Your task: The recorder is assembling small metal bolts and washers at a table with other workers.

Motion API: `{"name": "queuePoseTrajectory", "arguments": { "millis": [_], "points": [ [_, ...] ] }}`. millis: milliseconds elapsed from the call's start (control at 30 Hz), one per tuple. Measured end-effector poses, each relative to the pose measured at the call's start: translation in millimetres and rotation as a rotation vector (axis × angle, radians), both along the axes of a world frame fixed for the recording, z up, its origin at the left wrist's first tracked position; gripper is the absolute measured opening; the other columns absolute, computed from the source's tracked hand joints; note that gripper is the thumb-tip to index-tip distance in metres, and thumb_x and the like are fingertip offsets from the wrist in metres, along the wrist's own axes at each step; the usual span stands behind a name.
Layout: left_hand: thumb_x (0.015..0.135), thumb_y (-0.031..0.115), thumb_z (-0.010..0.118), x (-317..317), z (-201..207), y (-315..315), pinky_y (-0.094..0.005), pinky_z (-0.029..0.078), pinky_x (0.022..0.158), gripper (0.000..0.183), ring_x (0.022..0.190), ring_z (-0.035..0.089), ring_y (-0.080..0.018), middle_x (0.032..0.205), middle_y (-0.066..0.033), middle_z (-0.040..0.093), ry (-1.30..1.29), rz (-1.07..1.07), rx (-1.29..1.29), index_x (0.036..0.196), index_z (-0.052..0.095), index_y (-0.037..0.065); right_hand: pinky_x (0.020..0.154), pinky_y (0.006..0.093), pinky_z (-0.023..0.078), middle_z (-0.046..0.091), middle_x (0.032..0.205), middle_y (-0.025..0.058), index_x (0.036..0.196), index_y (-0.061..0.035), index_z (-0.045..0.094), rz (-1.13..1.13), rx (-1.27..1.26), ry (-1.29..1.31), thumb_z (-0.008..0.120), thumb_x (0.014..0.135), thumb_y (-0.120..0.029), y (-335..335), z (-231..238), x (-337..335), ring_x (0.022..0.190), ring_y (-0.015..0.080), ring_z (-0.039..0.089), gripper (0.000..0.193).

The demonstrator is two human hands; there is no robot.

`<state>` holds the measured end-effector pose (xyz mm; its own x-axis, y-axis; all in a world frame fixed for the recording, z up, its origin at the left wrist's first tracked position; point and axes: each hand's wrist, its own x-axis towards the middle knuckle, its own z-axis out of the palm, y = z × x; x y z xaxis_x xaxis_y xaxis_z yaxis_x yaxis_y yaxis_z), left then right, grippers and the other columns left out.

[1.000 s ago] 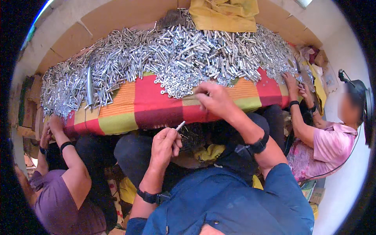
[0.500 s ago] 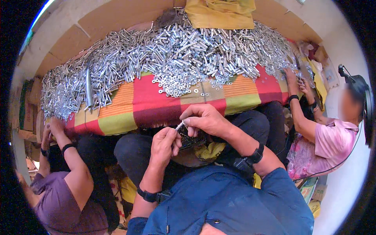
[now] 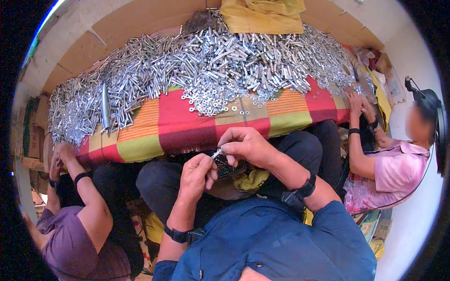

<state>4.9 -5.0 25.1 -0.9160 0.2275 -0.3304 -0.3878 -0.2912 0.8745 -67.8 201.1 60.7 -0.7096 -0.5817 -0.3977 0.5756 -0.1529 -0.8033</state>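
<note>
The small silver metal piece (image 3: 216, 153) sits right between my two hands, held over my lap just below the near edge of the table. I cannot tell whether it is a short tube, a bolt or both fitted together; it is too small and partly covered. My left hand (image 3: 197, 175) is curled almost closed, thumb and forefinger pinched on its lower end. My right hand (image 3: 246, 145) comes in from the right, fingers bunched tight, fingertips gripping the upper end, so both hands touch the same piece.

I wear a black wristband (image 3: 177, 234) on the left wrist and another black band (image 3: 305, 188) on the right, with blue sleeves below.

Ahead of my hands lies a checked cloth (image 3: 187, 126) in red, orange and yellow-green, covering the table. On it is a wide heap of silver metal tubes (image 3: 243, 56), with a scatter of small washers (image 3: 213, 100) spilling toward me. A folded yellow cloth (image 3: 262, 14) rests at the far edge.

A person in a purple shirt (image 3: 70, 243) sits at my left, hands at the table edge. A person in a pink shirt (image 3: 393, 173) sits at my right, hands up by the heap.
</note>
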Motion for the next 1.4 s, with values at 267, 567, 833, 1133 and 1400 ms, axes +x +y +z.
{"name": "queuePoseTrajectory", "arguments": {
  "millis": [267, 567, 833, 1133, 1400],
  "points": [
    [0.106, 0.038, 0.051, -0.3, -2.2, 0.1, -0.0235, 0.030, 0.040, 0.040, 0.042, 0.043, -0.0092, 0.065, -0.0050, 0.060, -0.003, 0.060, 0.027, 0.085, 0.060, 0.005, 0.055, 0.0304, 0.053, 0.067, 0.083, 0.0131, 0.100, 0.0032, 0.068, 0.057, 0.430, 0.893, 0.060, 0.095, -0.009, -7.4, 23.8, -4.3, 0.061, 0.0154, 0.067, 0.015],
    [0.106, 0.037, 0.051, -1.3, -4.2, -1.9, -0.0230, 0.030, 0.039, 0.039, 0.042, 0.044, -0.0089, 0.065, -0.0050, 0.060, -0.007, 0.072, 0.008, 0.085, 0.060, 0.006, 0.076, 0.0534, 0.050, 0.067, 0.090, 0.0247, 0.091, 0.0013, 0.065, -0.152, 1.079, 1.239, 0.069, 0.086, -0.020, -7.6, -49.3, -84.6, 0.088, 0.0453, 0.065, 0.022],
    [0.105, 0.034, 0.051, -1.7, 0.2, -1.2, -0.0230, 0.030, 0.039, 0.036, 0.042, 0.045, -0.0086, 0.065, -0.0049, 0.061, -0.038, 0.075, 0.008, 0.084, 0.060, 0.006, 0.069, 0.0487, 0.054, 0.068, 0.080, 0.0226, 0.089, 0.0009, 0.065, -0.027, 1.111, 1.316, 0.070, 0.082, -0.015, -0.4, -56.4, -104.3, 0.075, 0.0386, 0.069, 0.019],
    [0.106, 0.037, 0.050, -0.5, 3.0, -1.8, -0.0238, 0.031, 0.040, 0.038, 0.045, 0.044, -0.0097, 0.065, -0.0045, 0.058, -0.054, 0.097, -0.008, 0.085, 0.059, 0.006, 0.061, 0.0272, 0.056, 0.069, 0.085, 0.0079, 0.104, 0.0036, 0.067, 0.148, 0.301, 0.391, 0.066, 0.093, -0.011, -4.2, 14.2, -33.7, 0.070, 0.0141, 0.068, 0.017],
    [0.106, 0.035, 0.050, -1.6, 1.0, -1.7, -0.0240, 0.030, 0.039, 0.037, 0.043, 0.043, -0.0094, 0.065, -0.0036, 0.058, -0.059, 0.074, 0.007, 0.082, 0.058, 0.007, 0.067, 0.0268, 0.056, 0.070, 0.090, 0.0083, 0.104, 0.0034, 0.067, 0.175, 0.315, 0.968, 0.066, 0.092, -0.005, -3.3, 5.2, -21.9, 0.074, 0.0127, 0.068, 0.014]
  ]
}}
